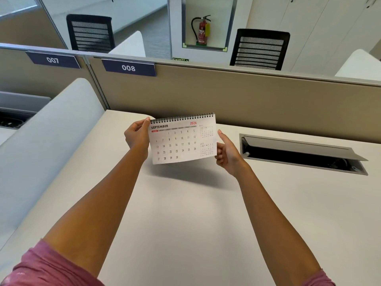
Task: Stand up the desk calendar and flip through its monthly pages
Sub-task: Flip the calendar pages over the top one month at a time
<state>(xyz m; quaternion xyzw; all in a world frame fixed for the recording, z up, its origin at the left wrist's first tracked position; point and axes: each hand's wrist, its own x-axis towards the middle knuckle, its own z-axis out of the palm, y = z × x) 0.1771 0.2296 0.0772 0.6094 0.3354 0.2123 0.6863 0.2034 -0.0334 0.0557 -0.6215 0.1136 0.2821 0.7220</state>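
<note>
A white spiral-bound desk calendar [181, 141] is held in the air above the desk [185, 213], its shadow falling on the surface below. The facing page reads SEPTEMBER 2026, with the black wire binding along the top edge. My left hand [137, 137] pinches the calendar's upper left corner by the binding. At the lower right edge, my right hand [227, 152] grips the page, thumb in front. What lies behind the front page is hidden.
A beige partition [226, 96] with labels 007 and 008 runs along the desk's far edge. An open cable hatch [303, 153] sits in the desk at right. A rounded grey divider [51, 141] borders the left side. Two black chairs and a fire extinguisher stand beyond.
</note>
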